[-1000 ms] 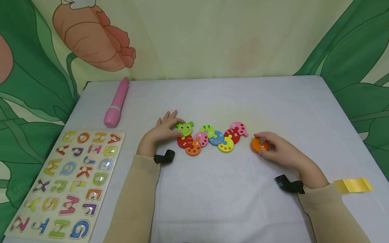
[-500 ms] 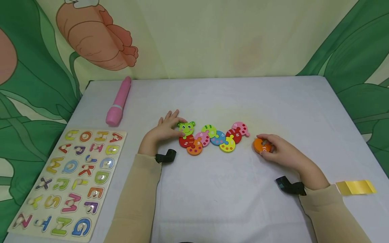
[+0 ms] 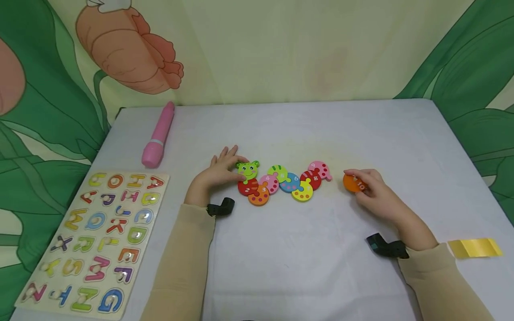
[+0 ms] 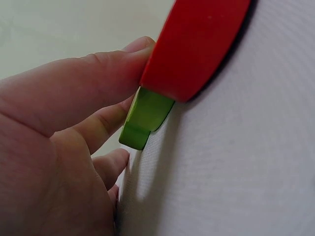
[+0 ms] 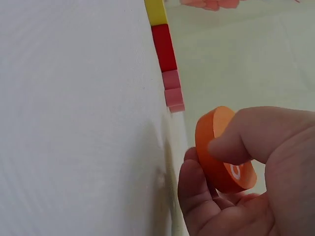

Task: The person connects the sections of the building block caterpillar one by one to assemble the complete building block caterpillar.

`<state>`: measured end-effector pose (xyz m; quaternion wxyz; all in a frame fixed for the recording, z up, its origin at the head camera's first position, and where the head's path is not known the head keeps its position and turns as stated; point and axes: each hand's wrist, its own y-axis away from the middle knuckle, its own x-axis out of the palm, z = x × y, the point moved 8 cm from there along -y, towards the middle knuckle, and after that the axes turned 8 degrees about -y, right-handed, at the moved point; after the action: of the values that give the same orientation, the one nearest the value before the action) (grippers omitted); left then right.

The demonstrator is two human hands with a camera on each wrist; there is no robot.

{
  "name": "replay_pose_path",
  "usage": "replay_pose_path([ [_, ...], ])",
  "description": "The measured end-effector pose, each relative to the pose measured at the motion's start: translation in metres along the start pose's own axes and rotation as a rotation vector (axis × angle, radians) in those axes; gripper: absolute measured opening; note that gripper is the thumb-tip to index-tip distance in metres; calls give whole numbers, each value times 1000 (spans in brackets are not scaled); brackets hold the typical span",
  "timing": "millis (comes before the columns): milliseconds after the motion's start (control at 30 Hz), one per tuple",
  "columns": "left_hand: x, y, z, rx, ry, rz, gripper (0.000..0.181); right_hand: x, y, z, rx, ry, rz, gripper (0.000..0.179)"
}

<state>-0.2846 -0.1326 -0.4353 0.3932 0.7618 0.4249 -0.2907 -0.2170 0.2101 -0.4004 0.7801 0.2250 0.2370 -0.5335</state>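
Observation:
A row of interlocked number puzzle pieces forms a caterpillar on the table. My left hand [image 3: 217, 174] pinches its green smiling head piece [image 3: 248, 170] between thumb and index finger, the other fingers spread. The red piece [image 3: 246, 188] marked 2 joins the head; in the left wrist view the thumb tip touches that red piece [image 4: 197, 49]. At the row's right end is a pink piece [image 3: 321, 168] marked 9. Right of it, apart from the row, my right hand [image 3: 379, 196] pinches an orange piece [image 3: 351, 183] marked 10. The right wrist view shows this orange piece [image 5: 209, 147] tilted and raised off the cloth.
A wooden alphabet puzzle board [image 3: 138, 249] with knobbed letters lies at the left. Behind it is a pink microphone-shaped toy [image 3: 157, 138]. A yellow strip [image 3: 475, 248] lies by the right sleeve. White cloth [image 3: 301, 258] covers the table, with a patterned curtain [image 3: 281, 49] behind.
My right hand has moved slightly right and turned the orange piece, so its number reads more upright. The left hand keeps its hold on the green head. The head view has shifted a little.

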Motion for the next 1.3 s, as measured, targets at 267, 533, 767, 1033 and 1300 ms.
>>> replay_pose_path([
  [267, 1, 0, 1, 1, 10, -7, 47, 0, 0, -5, 46, -23, -7, 47],
  [533, 2, 1, 2, 4, 16, -19, 47, 0, -1, 0, -54, -15, -39, 44],
  [767, 1, 0, 2, 3, 10, -14, 48, 2, -4, -6, 27, -216, -29, 59],
  [1033, 1, -1, 1, 4, 10, -8, 48, 8, -5, -14, 139, -128, -9, 50],
  [1300, 0, 0, 0, 3, 20, -3, 48, 13, -8, -7, 117, -126, -4, 45],
])
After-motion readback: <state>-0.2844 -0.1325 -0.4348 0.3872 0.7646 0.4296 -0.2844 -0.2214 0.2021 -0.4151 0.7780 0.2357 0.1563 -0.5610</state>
